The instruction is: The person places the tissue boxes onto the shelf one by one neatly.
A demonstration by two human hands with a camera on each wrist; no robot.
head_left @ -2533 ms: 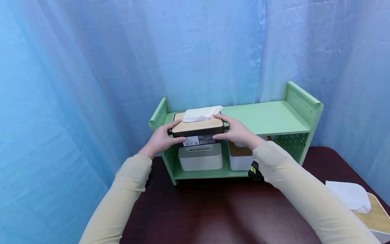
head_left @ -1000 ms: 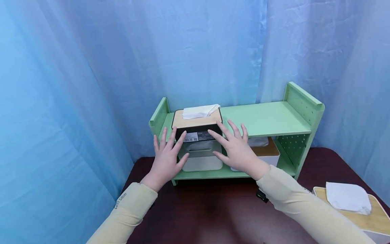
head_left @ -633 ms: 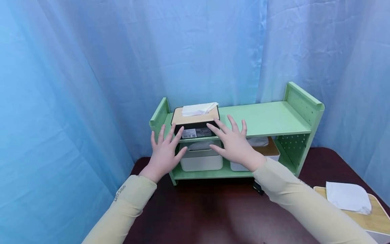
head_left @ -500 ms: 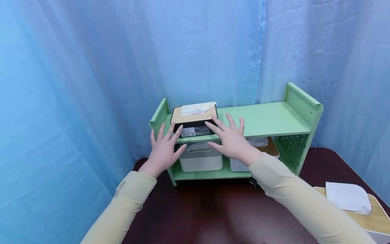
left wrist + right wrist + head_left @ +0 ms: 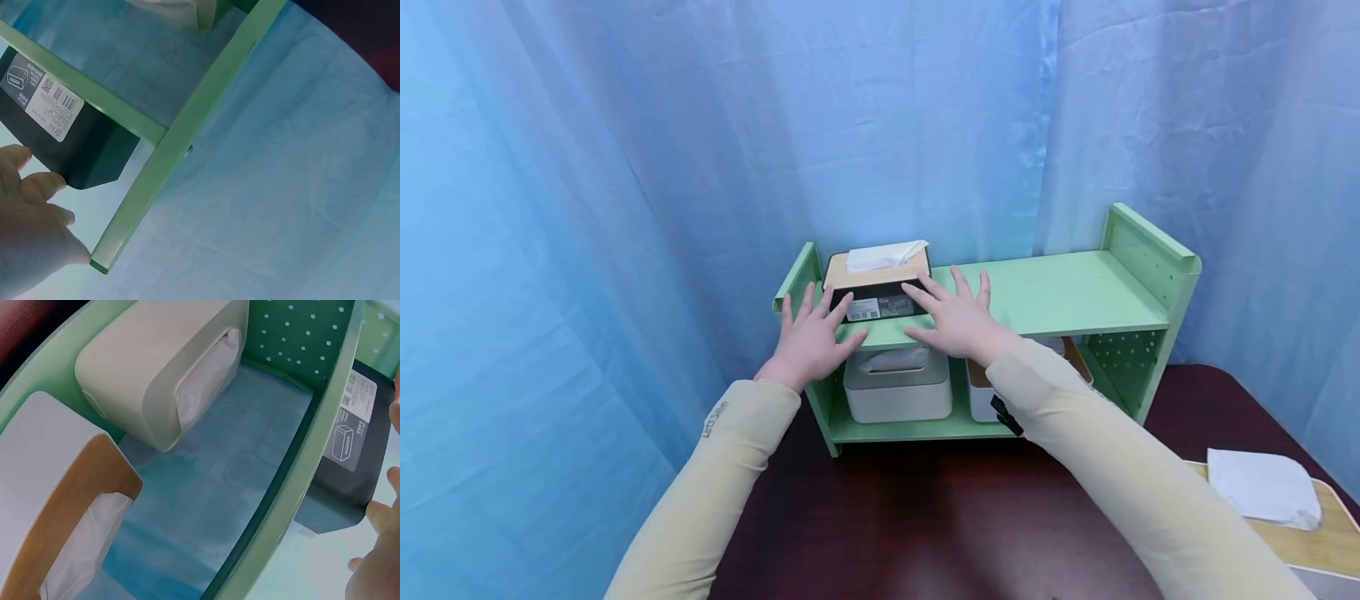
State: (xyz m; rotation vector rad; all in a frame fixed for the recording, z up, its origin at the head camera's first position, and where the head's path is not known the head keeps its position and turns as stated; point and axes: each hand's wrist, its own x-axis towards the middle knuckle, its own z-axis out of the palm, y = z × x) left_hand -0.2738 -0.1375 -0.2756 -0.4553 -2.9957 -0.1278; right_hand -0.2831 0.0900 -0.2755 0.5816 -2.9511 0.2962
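Note:
A black tissue box [image 5: 887, 291] with a light wooden lid sits at the left end of the green shelf's top board. A white tissue [image 5: 883, 256] sticks out of its lid, and a barcode label is on its front. My left hand [image 5: 808, 340] has spread, straight fingers at the box's front left, one fingertip at its edge in the left wrist view. My right hand [image 5: 958, 321], fingers also spread, is at the front right, and a fingertip meets the box [image 5: 337, 494] in the right wrist view. Neither hand grips anything.
On the green shelf's [image 5: 1060, 287] lower board stand a white-and-grey tissue box [image 5: 898, 402] and, partly behind my right arm, a white tissue box with a wooden lid [image 5: 94, 481]. Another wood-lidded tissue box [image 5: 1318, 537] is on the dark table [image 5: 880, 517], right. Blue curtains hang behind.
My hands have let go of the black tissue box's ends and spread their fingers at its front. The box has slid back and slightly left on the top board, both hands following.

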